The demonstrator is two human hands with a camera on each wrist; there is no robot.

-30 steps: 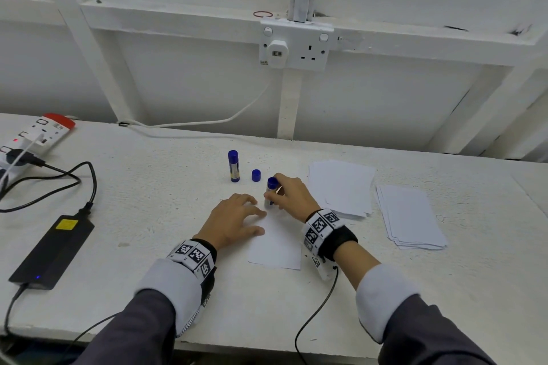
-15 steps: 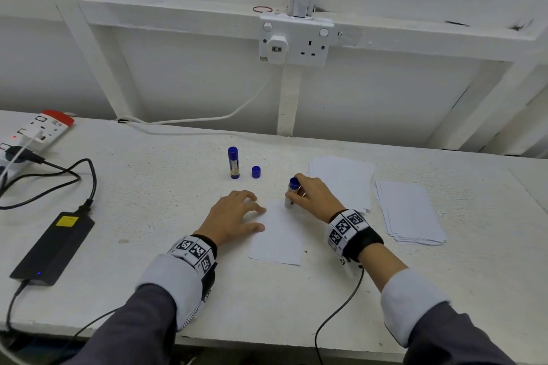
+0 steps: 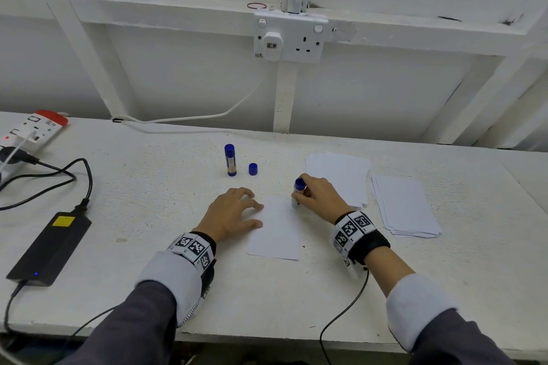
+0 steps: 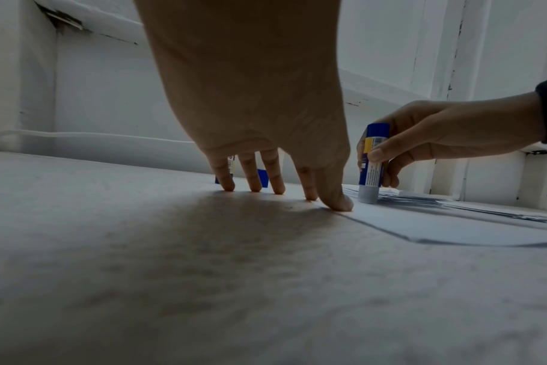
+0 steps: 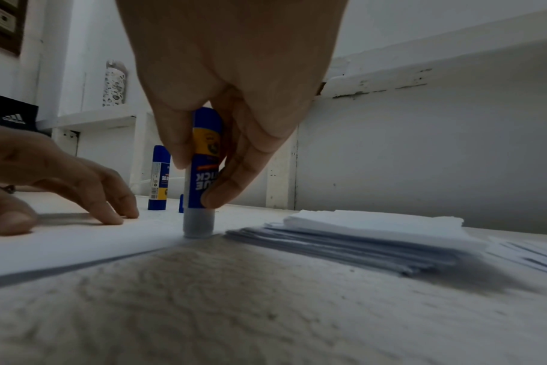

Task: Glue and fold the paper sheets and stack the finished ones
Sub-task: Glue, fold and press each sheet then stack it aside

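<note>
On rough white table, right hand grip clamped on cylindrical glue stick, left hand flat.

Sheet in work: white, flat on the bench, near the front centre, long side running near to far.
Glue stick in use: blue and yellow, uncapped, upended, its grey tip on the sheet's far right edge.
Loose cap: blue, upright, far of the sheet.
Second glue stick: capped, upright, just left of the cap.
Paper stacks: one far right of the sheet, another further right.
</note>
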